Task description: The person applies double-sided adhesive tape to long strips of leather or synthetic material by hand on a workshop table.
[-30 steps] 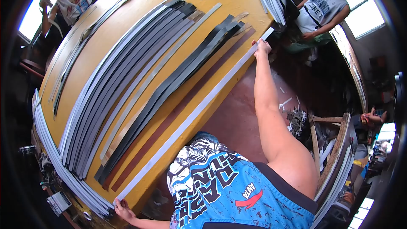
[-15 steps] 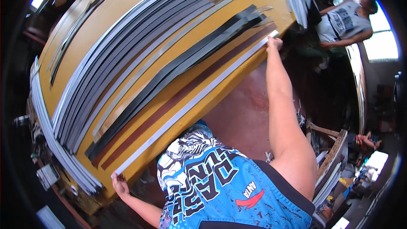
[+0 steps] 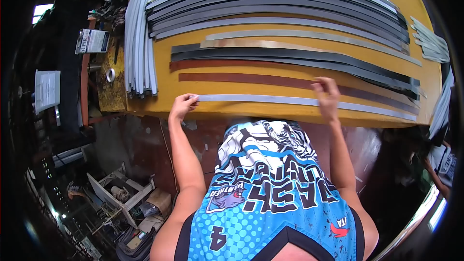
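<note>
Bottom of the frame, the person's blue printed jersey (image 3: 270, 193) fills the foreground, and both bare arms run up from it to the near edge of the yellow table (image 3: 164, 84). Left hand (image 3: 182, 105), centre-left: fingers curled over the left end of the light grey strip (image 3: 270, 100), pinching that end right at the table's edge. Right hand (image 3: 327, 97), right of centre: palm down with fingers spread, resting on the same strip partway along it, pressing flat and not closed around it. The strip itself lies along the near edge of the table, running from the left hand, under the right hand, and on to the far right of the tabletop.

Just above it, a brown strip (image 3: 261, 79) lies parallel, close but apart. Above that, black strips (image 3: 290, 57) bundle together and sweep toward the right edge. Higher still, a pale tan strip (image 3: 251, 44), then a broad fan of grey strips (image 3: 270, 0) curving across the top of the frame. At upper left, a stack of white strips (image 3: 140, 34) runs up and down, crossing the left end of the table. Nothing lies across the light grey strip between the two hands. Lower left, below the table, wooden scraps and clutter (image 3: 125, 198) sit on the floor.
</note>
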The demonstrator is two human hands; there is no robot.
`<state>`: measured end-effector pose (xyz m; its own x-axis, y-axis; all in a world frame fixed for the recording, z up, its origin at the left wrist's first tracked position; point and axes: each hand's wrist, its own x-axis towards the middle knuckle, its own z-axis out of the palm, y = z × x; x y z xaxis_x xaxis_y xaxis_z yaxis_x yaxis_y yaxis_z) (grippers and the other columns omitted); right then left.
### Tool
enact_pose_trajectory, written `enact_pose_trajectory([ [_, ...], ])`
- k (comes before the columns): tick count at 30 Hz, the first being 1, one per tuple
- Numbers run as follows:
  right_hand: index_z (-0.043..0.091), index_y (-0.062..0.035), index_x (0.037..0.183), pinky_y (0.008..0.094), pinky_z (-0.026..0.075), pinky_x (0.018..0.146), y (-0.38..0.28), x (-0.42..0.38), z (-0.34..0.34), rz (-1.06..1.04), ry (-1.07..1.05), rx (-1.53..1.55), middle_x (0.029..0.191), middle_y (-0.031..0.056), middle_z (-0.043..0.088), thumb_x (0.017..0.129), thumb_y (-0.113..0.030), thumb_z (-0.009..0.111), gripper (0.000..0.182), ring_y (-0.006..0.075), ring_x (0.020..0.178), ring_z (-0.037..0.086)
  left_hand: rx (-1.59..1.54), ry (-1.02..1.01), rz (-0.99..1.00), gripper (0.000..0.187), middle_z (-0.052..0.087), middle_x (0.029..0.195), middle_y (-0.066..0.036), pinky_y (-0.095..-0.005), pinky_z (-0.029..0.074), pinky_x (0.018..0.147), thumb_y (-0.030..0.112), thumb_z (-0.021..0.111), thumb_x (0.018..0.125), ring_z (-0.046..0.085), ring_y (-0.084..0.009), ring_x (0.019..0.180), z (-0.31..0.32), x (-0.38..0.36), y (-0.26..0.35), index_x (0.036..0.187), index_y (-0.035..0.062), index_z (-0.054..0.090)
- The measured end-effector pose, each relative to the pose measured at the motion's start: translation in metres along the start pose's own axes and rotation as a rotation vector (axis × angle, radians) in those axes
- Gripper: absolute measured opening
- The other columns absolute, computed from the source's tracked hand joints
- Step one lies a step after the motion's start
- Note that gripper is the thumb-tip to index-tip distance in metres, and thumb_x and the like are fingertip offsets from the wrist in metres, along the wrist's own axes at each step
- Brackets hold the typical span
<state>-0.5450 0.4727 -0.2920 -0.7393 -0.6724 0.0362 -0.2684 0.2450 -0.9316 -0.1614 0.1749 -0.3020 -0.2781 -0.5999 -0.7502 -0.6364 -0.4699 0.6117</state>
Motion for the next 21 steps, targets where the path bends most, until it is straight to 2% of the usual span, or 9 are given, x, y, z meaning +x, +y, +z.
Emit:
enact_pose_trajectory([
  [2,0.064,-0.0018,0.093,0.0327,0.051,0.076,-0.041,-0.009,0.071,-0.094,-0.299,0.020,0.095,0.0126,0.063,0.081,-0.007,0.069,0.014,0.0236,0.087,0.063,0.041,-0.003,-0.002,0.019,0.063,0.083,-0.003,-0.0225,0.046,0.065,0.017,0.065,0.090,0.059,-0.0098,0.074,-0.007,0.005,0.007,0.099,0.0002,0.065],
  [3,0.063,-0.0018,0.093,0.0334,0.050,0.077,-0.044,-0.012,0.107,-0.280,-0.375,-0.038,0.099,0.0116,0.063,0.080,-0.002,0.069,0.014,0.0244,0.092,0.062,0.088,-0.047,0.064,0.019,0.064,0.080,-0.003,-0.0226,0.046,0.065,0.018,0.066,0.088,0.058,-0.0090,0.072,-0.014,0.010,0.006,0.096,0.0001,0.067],
  [6,0.061,-0.0067,0.092,0.0404,0.045,0.086,-0.064,-0.014,0.195,-0.450,-0.561,-0.131,0.100,0.0096,0.061,0.075,-0.012,0.071,0.021,0.0302,0.099,0.056,0.167,-0.130,0.171,0.019,0.065,0.077,-0.003,-0.0241,0.046,0.066,0.015,0.069,0.085,0.057,-0.0094,0.070,-0.018,0.003,0.016,0.093,-0.0022,0.069],
  [9,0.060,-0.0060,0.094,0.0412,0.046,0.086,-0.085,-0.016,0.244,-0.404,-0.785,-0.284,0.098,0.0123,0.061,0.075,-0.011,0.069,0.021,0.0313,0.098,0.057,0.130,-0.242,0.192,0.020,0.066,0.078,-0.005,-0.0245,0.048,0.066,0.014,0.070,0.084,0.059,-0.0105,0.070,-0.026,0.005,0.021,0.093,-0.0042,0.068],
  [14,0.058,-0.0051,0.098,0.0411,0.048,0.083,-0.096,-0.026,0.273,-0.199,-0.778,-0.334,0.098,0.0154,0.063,0.077,-0.006,0.065,0.023,0.0334,0.097,0.060,0.152,-0.361,0.224,0.020,0.067,0.079,-0.006,-0.0246,0.049,0.067,0.014,0.070,0.084,0.061,-0.0105,0.072,-0.053,0.027,0.024,0.092,-0.0040,0.068],
  [16,0.058,-0.0048,0.099,0.0408,0.048,0.082,-0.097,-0.027,0.276,-0.137,-0.735,-0.312,0.098,0.0160,0.063,0.077,-0.005,0.064,0.023,0.0339,0.097,0.060,0.119,-0.158,0.376,0.016,0.068,0.079,-0.006,-0.0260,0.051,0.068,0.011,0.070,0.082,0.063,-0.0127,0.072,-0.063,0.051,0.020,0.093,-0.0008,0.069],
  [17,0.057,-0.0045,0.102,0.0409,0.049,0.082,-0.100,-0.029,0.276,-0.109,-0.695,-0.307,0.100,0.0158,0.064,0.078,-0.005,0.064,0.024,0.0343,0.097,0.061,0.111,-0.175,0.375,0.016,0.068,0.079,-0.006,-0.0260,0.051,0.068,0.011,0.070,0.082,0.063,-0.0127,0.072,-0.068,0.059,0.024,0.093,-0.0008,0.069],
  [19,0.057,-0.0041,0.104,0.0410,0.050,0.082,-0.102,-0.034,0.276,-0.072,-0.649,-0.313,0.102,0.0156,0.064,0.079,-0.004,0.065,0.026,0.0347,0.096,0.061,0.450,0.104,0.585,0.017,0.069,0.082,-0.008,-0.0292,0.052,0.068,0.007,0.070,0.078,0.066,-0.0167,0.072,-0.077,0.067,0.037,0.094,0.0022,0.070],
  [21,0.058,-0.0052,0.105,0.0398,0.050,0.082,-0.104,-0.035,0.275,-0.162,-0.612,-0.307,0.099,0.0140,0.063,0.079,-0.005,0.065,0.027,0.0334,0.095,0.061,0.483,0.093,0.609,0.021,0.067,0.089,-0.009,-0.0337,0.053,0.072,0.008,0.071,0.075,0.066,-0.0212,0.074,-0.078,0.068,0.046,0.097,0.0046,0.070],
])
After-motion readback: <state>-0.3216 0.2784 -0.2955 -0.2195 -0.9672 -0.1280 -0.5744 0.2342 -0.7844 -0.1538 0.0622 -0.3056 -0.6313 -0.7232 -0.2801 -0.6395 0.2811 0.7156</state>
